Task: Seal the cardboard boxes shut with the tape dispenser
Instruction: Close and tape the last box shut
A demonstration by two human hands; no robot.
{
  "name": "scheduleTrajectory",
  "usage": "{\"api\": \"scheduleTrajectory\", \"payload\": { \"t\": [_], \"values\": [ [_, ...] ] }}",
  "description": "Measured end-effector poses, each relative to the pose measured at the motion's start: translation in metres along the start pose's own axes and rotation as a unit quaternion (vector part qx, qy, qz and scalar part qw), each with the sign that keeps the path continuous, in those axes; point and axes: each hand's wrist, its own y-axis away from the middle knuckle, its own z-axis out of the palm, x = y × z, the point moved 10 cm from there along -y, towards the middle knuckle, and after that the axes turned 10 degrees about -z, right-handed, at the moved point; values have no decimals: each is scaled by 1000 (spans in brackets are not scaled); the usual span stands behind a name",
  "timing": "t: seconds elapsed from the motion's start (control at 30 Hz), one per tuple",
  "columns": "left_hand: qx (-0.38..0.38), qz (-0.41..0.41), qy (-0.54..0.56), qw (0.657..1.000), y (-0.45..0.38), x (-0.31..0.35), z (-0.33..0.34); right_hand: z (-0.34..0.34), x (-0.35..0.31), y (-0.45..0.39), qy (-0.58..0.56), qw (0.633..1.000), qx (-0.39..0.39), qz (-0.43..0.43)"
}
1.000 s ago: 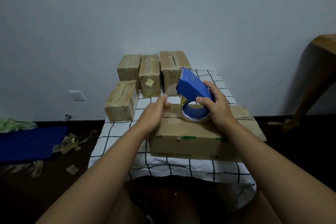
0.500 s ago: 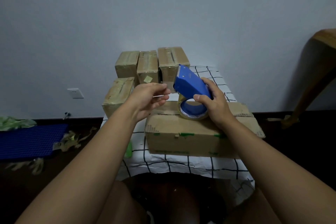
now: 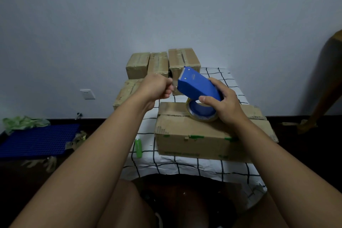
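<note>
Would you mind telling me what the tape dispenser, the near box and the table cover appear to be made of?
Tape dispenser: likely moulded plastic, smooth matte blue with crisp edges. Near box: brown corrugated cardboard, dull, with scuffed faces and torn flap edges. Table cover: probably thin cloth, white with a black grid, wrinkled and draping over the front edge.

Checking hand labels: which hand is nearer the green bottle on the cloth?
Left. The left hand is up by the tape dispenser's front end, on the green bottle's side; the right hand grips the dispenser further right, over the big box.
</note>
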Motion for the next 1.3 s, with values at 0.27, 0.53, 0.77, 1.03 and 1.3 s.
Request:
{"api": "scheduleTrajectory", "payload": {
  "t": [0.27, 0.53, 0.77, 1.03, 1.3],
  "values": [
    [25, -69, 74, 995, -2, -62, 11, 11, -1, -12, 60, 995, -75, 19],
    [21, -53, 95, 994, -2, -90, 12, 26, -10, -24, 164, 973, -164, 23],
    [60, -38, 100, 992, -5, -93, 9, 17, -3, -27, 190, 960, -196, 59],
    [71, -57, 168, 982, -6, -99, 1, -7, 0, -28, 235, 944, -215, 88],
    [87, -91, 197, 972, -6, -104, -1, -20, -3, -22, 291, 922, -245, 73]
  ]
}}
